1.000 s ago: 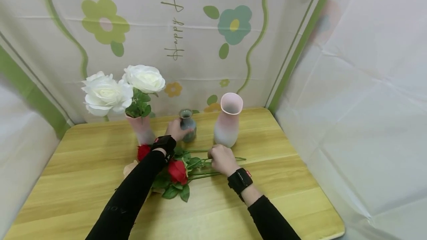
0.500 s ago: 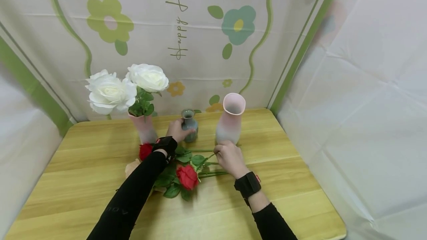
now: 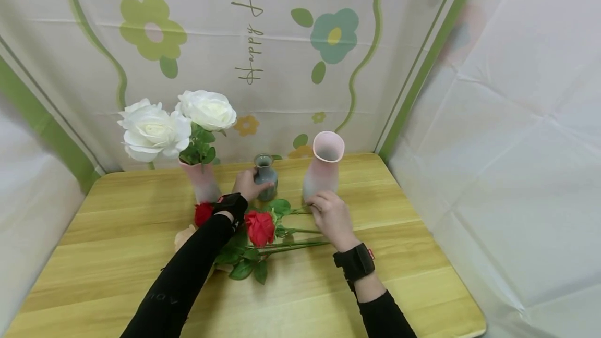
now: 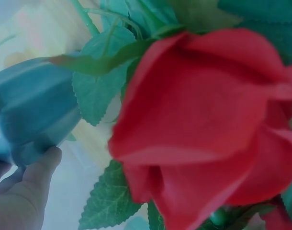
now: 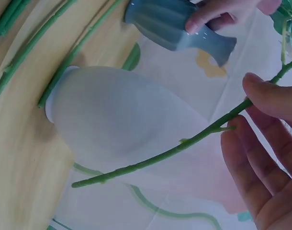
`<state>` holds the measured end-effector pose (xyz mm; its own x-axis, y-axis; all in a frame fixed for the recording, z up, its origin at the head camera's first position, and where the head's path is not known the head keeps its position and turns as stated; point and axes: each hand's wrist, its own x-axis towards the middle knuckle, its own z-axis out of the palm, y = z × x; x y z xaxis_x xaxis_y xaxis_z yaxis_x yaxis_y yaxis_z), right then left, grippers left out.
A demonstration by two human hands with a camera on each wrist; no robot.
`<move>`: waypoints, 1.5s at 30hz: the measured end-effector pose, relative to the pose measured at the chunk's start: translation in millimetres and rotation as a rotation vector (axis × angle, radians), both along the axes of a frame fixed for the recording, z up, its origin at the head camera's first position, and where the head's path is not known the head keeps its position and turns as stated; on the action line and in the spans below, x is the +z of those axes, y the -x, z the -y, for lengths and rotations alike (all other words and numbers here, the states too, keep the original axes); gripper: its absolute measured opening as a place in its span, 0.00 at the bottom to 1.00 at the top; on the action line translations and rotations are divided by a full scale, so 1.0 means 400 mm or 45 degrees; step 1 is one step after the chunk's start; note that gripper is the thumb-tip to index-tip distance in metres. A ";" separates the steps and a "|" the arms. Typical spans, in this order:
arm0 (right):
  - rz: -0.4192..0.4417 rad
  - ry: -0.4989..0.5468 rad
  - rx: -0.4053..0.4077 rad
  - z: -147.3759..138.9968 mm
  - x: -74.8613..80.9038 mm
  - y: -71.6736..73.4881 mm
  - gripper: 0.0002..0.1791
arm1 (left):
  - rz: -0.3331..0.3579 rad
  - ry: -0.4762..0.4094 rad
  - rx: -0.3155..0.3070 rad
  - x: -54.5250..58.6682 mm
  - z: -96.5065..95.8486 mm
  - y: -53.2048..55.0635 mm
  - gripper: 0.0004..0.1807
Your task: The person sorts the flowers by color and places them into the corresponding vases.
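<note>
My left hand (image 3: 249,185) grips the small blue-grey vase (image 3: 267,175), which stands upright near the table's back edge; its ribbed body (image 4: 40,105) also shows in the left wrist view. Between the thumb and fingers of my right hand (image 3: 332,220) is the green stem (image 5: 160,158) of a red rose, pinched partway along, with its cut end free. That rose's bloom (image 3: 260,227) hangs over the other flowers and fills much of the left wrist view. Just beyond my right hand stands a tall pink-and-white vase (image 3: 322,173), with no flower showing at its mouth.
At the back left, a pink-and-white vase (image 3: 201,184) holds two white roses (image 3: 155,129). Another red rose (image 3: 203,214) and a peach bloom (image 3: 184,236) lie partly under my left arm. Several green stems (image 3: 296,246) lie across the wooden table (image 3: 375,275).
My right hand has shifted right and slightly away from me, pinching the rose stem. The rose's bloom has come up off the lying flowers. My left hand stays on the small vase.
</note>
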<state>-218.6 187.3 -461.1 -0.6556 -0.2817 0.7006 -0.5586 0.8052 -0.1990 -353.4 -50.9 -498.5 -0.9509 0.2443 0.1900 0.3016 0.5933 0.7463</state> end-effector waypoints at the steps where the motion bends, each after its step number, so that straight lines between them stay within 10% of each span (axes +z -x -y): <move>1: -0.013 0.017 -0.002 -0.002 0.001 -0.001 0.10 | -0.011 0.001 -0.003 -0.005 0.002 0.003 0.37; 17: -0.102 0.324 0.045 0.007 0.046 -0.023 0.08 | -0.006 0.026 0.022 -0.013 0.006 0.020 0.37; 29: -0.092 0.495 0.161 0.025 0.073 -0.021 0.09 | -0.036 0.079 0.057 -0.025 0.013 0.031 0.19; 45: -0.078 0.639 0.237 0.042 0.083 -0.018 0.06 | -0.057 0.013 0.044 -0.017 0.006 0.009 0.34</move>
<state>-211.5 170.6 -427.9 -0.5804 -0.0097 0.8142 -0.7053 0.5057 -0.4968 -357.2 -53.2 -505.2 -0.9494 0.2133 0.2304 0.3137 0.6117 0.7262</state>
